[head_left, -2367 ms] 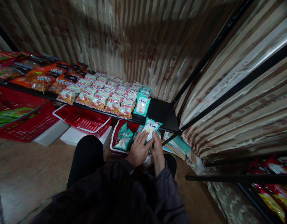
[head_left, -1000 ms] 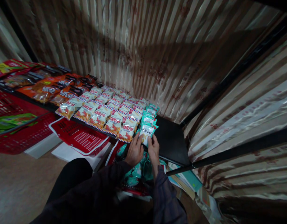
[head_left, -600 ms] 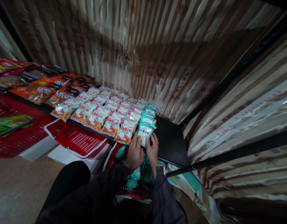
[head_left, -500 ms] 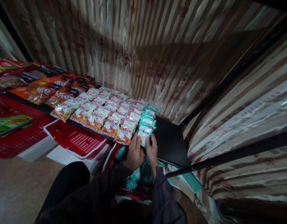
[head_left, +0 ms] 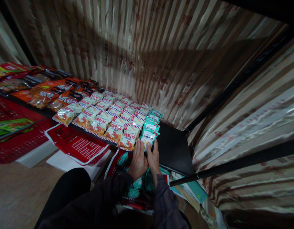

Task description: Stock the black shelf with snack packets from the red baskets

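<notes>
A teal-and-white snack bag (head_left: pixel 148 136) lies at the near end of a short row of similar bags on the black shelf (head_left: pixel 176 149). Against its lower left edge rest the straight fingers of my left hand (head_left: pixel 138 160). My right hand (head_left: pixel 153 159) touches the bag's lower right part, thumb and fingers extended. Neither hand is closed around it; the bag's bottom edge is partly hidden by the fingers. Directly left of this row are several rows of white snack bags (head_left: pixel 129 136) with red lettering. Below my hands, a red basket (head_left: pixel 111 162) holds more teal bags.
Orange snack bags (head_left: pixel 44 95) fill the shelf farther left. An empty-looking red basket (head_left: pixel 82 144) sits below the shelf front. A black metal post (head_left: pixel 223 165) runs along the right, with a striped curtain (head_left: pixel 147 47) behind. Cardboard pieces (head_left: pixel 188 197) lie beneath.
Both hands have drawn slightly closer together and toward me at the front teal bag's lower end. The bag itself looks nearly unmoved.
</notes>
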The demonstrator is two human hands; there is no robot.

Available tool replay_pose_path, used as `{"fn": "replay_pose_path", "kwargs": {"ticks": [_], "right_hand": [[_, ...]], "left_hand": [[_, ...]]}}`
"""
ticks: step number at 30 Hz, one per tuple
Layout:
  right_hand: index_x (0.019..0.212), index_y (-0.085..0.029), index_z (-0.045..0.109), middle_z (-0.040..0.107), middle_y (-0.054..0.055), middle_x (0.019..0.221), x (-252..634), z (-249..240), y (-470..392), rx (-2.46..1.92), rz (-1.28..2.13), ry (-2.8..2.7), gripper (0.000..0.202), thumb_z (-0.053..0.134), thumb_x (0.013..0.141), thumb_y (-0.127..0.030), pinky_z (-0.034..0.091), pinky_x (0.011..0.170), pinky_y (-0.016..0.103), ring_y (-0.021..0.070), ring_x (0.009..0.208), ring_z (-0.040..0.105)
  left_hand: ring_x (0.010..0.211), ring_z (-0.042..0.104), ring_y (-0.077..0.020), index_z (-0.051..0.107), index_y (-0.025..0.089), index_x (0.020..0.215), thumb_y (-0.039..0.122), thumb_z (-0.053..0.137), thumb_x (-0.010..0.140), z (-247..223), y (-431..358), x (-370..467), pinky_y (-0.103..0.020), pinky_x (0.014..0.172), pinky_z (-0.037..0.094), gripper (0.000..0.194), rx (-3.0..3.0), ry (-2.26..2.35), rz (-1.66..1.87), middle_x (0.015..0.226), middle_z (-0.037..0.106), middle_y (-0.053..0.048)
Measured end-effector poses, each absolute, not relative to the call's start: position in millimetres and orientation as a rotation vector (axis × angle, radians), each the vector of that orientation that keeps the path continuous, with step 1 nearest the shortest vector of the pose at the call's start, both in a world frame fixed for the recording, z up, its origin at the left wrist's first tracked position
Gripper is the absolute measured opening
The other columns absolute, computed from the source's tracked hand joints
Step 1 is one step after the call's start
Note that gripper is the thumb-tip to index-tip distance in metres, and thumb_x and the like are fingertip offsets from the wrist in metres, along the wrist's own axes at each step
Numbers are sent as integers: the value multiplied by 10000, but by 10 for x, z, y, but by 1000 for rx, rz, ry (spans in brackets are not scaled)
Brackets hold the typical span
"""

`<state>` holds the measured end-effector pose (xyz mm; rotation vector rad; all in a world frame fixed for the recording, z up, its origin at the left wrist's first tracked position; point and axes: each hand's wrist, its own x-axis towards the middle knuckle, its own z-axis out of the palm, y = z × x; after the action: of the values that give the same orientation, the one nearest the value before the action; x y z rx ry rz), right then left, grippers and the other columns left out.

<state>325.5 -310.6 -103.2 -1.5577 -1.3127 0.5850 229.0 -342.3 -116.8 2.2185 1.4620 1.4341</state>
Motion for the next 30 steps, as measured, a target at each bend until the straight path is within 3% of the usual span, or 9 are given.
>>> {"fn": "replay_pose_path", "kwargs": {"ticks": [3,10,15,30], "right_hand": [[1480,-102,346,315,166,1563,3222,-995,-3134,-1607,569,-1319,793,396,893,-633,251,1174,419,261,1453,292],[1473,-87,353,311,187,1561,3206,-981,-3123,-1626,540,-1366,769,363,912,-611,255,1173,443,273,1454,291],[1492,-89,310,267,198,1576,3216,-973,-3155,-1663,524,-1369,861,430,855,-656,268,1166,441,289,1461,269],[1440,-87,397,400,195,1508,3262,-1027,-3224,-1587,451,-1377,799,467,839,-608,326,1135,430,273,1399,382]], "left_hand": [[1492,37,-327,-102,139,1543,51,372,870,-1164,-3435,2287,-556,1159,287,828,2244,1465,1428,1622,10,-195],[1489,18,-353,-67,122,1547,72,368,890,-1184,-3426,2293,-599,1141,290,789,2368,1463,1400,1619,20,-208],[1492,18,-340,-72,99,1542,23,336,876,-1195,-3414,2298,-592,1135,310,785,2389,1510,1447,1615,51,-218],[1490,28,-336,-118,99,1534,13,305,834,-1148,-3576,2225,-598,1141,308,823,2406,1339,1368,1615,47,-217]]}}
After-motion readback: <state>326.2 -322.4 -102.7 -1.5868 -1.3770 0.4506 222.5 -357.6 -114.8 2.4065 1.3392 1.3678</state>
